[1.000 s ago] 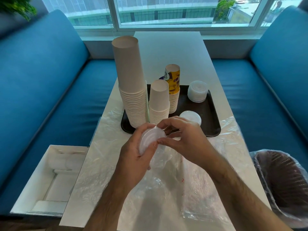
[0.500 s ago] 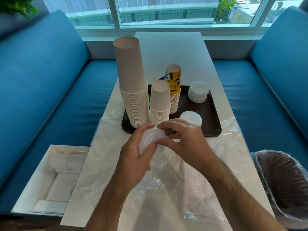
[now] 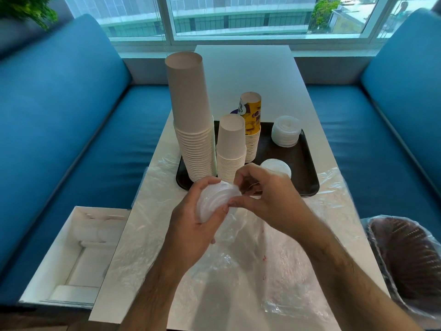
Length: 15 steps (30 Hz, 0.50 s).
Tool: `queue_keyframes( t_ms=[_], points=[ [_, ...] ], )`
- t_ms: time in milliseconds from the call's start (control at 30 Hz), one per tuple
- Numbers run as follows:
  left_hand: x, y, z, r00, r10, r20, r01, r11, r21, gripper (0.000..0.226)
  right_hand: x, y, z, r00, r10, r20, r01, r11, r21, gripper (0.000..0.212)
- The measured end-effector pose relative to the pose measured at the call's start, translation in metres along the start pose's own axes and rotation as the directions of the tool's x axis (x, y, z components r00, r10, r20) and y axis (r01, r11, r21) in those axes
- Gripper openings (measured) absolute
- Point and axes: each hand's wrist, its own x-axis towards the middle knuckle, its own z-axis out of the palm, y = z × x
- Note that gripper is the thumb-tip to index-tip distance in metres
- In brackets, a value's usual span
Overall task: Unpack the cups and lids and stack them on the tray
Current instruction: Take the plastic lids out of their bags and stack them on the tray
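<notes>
Setting: white table (image 3: 248, 75) between blue bench seats (image 3: 78, 130), window beyond.
Tray: dark tray (image 3: 303, 173) on the table, the landmark for the rest.
Tall cup stack: white cups (image 3: 191, 120) upside down at the tray's left edge.
Short cup stack: smaller white cups (image 3: 232, 144) just right of the tall stack, on the tray.
Printed cups: yellow printed stack (image 3: 251, 123) behind the short stack, on the tray.
Lid pile: clear lids (image 3: 286, 131) at the tray's far right corner.
Single lid: white lid (image 3: 276, 166) at the tray's near side, partly hidden by the right hand.
Plastic wrap: clear sheet (image 3: 238, 259) on the table in front of the tray.
Held lids: wrapped lid stack (image 3: 214, 200) held just in front of the tray.
Left hand (image 3: 193, 225): curled round the held lids.
Right hand (image 3: 272, 199): fingers bent, apparently pinching wrap at the stack's edge.
Box: open white box (image 3: 71, 256) on the bench left of the tray.
Bin: lined bin (image 3: 405, 263) right of the tray.
</notes>
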Motion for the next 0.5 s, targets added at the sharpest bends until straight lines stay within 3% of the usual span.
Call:
queue_keyframes(
  t_ms=[100, 167, 267, 333, 400, 500],
  points=[
    [0.001, 0.001, -0.004, 1.000, -0.005, -0.015, 0.005, 1.000, -0.011, 0.056, 0.004, 0.007, -0.013, 0.983, 0.046, 0.180, -0.081, 0.978, 0.192, 0.023],
    [0.002, 0.001, -0.006, 0.999, -0.007, -0.034, 0.005, 0.999, -0.052, 0.061, 0.005, 0.012, -0.017, 0.976, 0.049, 0.212, -0.129, 0.914, 0.385, 0.024],
    [0.002, -0.001, -0.008, 0.998, 0.006, -0.065, -0.012, 0.995, -0.102, 0.056, 0.005, 0.019, -0.023, 0.987, 0.136, 0.089, -0.159, 0.683, 0.713, 0.028],
    [0.001, -0.005, -0.009, 0.996, 0.016, -0.092, -0.030, 0.988, -0.151, 0.046, 0.007, 0.029, -0.032, 0.968, 0.249, -0.032, -0.116, 0.558, 0.822, 0.026],
    [-0.001, -0.008, -0.010, 0.993, 0.009, -0.119, -0.026, 0.989, -0.143, 0.038, 0.012, 0.049, -0.044, 0.921, 0.368, -0.131, -0.085, 0.517, 0.852, 0.020],
    [-0.001, -0.009, -0.010, 0.989, 0.020, -0.148, -0.033, 0.996, -0.085, 0.037, 0.022, 0.084, -0.058, 0.830, 0.514, -0.215, -0.148, 0.575, 0.804, 0.018]
  ],
)
